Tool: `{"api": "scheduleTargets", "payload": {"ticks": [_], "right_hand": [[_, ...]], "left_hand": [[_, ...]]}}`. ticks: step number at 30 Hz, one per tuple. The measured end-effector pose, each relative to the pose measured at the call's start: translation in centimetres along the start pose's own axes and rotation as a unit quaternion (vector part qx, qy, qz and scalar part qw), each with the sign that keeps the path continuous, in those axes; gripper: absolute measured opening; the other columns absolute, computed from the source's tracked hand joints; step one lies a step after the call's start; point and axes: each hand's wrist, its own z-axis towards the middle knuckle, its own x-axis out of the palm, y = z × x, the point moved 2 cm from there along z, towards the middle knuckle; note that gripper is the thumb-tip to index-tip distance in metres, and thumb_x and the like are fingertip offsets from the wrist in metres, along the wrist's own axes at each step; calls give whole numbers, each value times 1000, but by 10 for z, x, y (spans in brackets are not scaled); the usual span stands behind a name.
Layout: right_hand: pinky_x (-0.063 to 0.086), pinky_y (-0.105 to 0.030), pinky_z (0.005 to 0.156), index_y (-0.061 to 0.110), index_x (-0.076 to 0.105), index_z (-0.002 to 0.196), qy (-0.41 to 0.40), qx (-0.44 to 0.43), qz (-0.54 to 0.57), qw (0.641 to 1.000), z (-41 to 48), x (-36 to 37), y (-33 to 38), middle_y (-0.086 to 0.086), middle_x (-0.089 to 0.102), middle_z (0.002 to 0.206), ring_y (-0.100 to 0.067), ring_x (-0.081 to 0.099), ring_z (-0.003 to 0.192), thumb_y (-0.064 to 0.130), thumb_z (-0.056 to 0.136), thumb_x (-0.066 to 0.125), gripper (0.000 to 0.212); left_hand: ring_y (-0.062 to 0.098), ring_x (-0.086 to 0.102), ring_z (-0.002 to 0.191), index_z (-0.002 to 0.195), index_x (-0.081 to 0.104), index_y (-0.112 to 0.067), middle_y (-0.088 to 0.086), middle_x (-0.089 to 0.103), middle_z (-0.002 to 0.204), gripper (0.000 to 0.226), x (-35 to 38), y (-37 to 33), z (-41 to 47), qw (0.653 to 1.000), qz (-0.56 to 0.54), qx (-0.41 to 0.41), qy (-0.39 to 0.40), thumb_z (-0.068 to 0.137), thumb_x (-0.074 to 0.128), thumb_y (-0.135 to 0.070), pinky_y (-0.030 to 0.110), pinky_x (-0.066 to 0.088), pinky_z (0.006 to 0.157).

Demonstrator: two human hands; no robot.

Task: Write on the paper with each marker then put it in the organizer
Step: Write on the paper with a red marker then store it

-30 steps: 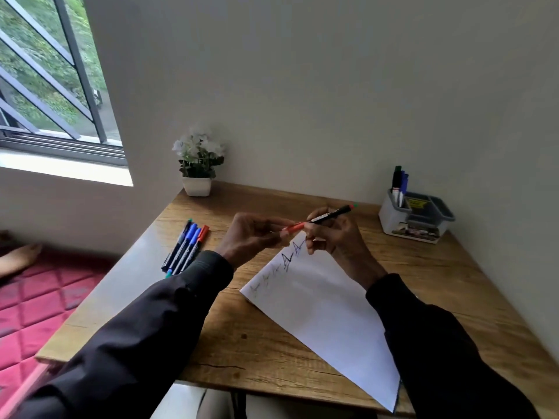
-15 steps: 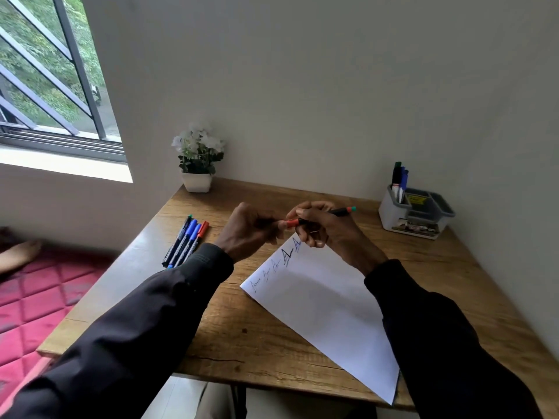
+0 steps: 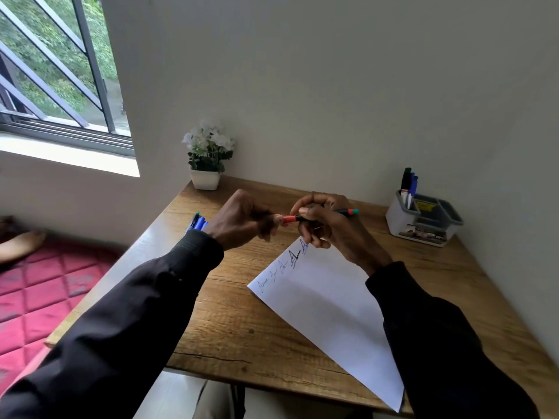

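Right hand [image 3: 329,225] grips the marker [image 3: 320,215] barrel; left hand [image 3: 242,220] pinches its red cap above the paper [image 3: 329,309]

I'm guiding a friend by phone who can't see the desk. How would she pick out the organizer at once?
Start at the wooden desk and go to its far right corner by the wall. The organizer sits there, a pale box with grey compartments. Unlike the white flowerpot at the far left, it holds upright markers.

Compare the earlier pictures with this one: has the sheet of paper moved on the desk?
No. The paper lies at the same angle, its written corner equally far from the organizer; only the camera shifted.
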Motion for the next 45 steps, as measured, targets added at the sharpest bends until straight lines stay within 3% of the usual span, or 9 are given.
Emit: {"api": "scheduleTargets", "payload": {"ticks": [5,7,10,13,16,22,29,38,45], "right_hand": [[27,-20,44,5,64,98,-48,3,39,998,-6,11,-10,-11,52,56,-17,38,44,9,95,53,13],[23,-15,41,7,66,87,-111,-1,103,988,-11,-1,-10,-5,44,52,-12,34,40,5,91,48,18],[23,-17,38,13,72,78,-214,-2,151,965,-30,-52,-5,-2,51,57,-9,40,39,1,96,43,36],[50,-26,52,4,75,92,-117,57,163,978,-48,-56,-17,-15,73,74,-21,67,58,6,100,44,32],[58,-32,61,-4,74,106,-11,81,89,993,-55,-17,-40,-28,72,93,-34,72,76,4,96,55,23],[48,-29,47,-5,72,92,-60,55,51,995,-64,23,-69,-26,67,69,-31,60,51,-4,96,59,14],[58,-34,54,-15,67,100,-37,22,28,999,-64,29,-73,-33,70,80,-39,68,59,-7,97,57,13],[54,-31,49,-11,70,97,-60,12,-50,997,-61,30,-72,-24,70,74,-30,65,54,-7,96,63,8],[53,-32,47,-11,63,97,-25,32,-36,999,-58,40,-65,-27,70,71,-34,65,49,-8,96,63,3]], "left_hand": [[17,67,56,73,77,-13,3,71,61,17,5,-5,-7,999,26,33,-13,90,74,-13,25,55,58],[14,66,55,79,76,-27,1,71,62,14,-3,2,-14,997,52,31,-50,87,75,-16,25,56,55],[12,69,60,91,75,-19,2,73,67,10,-41,29,-38,991,23,-34,-127,86,74,-11,37,62,64],[24,72,68,96,75,-4,12,75,78,8,-44,41,-56,993,-49,-72,-82,92,68,-7,37,62,67],[35,73,76,104,67,6,19,75,87,18,-16,41,-51,991,-104,-86,-19,95,65,-9,38,60,70],[34,74,81,126,51,-12,19,75,92,35,2,39,-31,990,-91,-89,63,94,63,-18,43,63,76],[22,74,87,123,60,-14,10,72,103,27,6,51,-25,993,-13,-83,82,100,53,-1,37,63,78],[4,64,105,119,69,-18,-3,69,120,31,7,54,-30,989,108,-29,95,90,73,-10,2,49,82],[0,69,87,119,69,-15,-2,73,103,26,9,57,-32,990,74,-41,115,94,65,-7,9,53,73]]}}
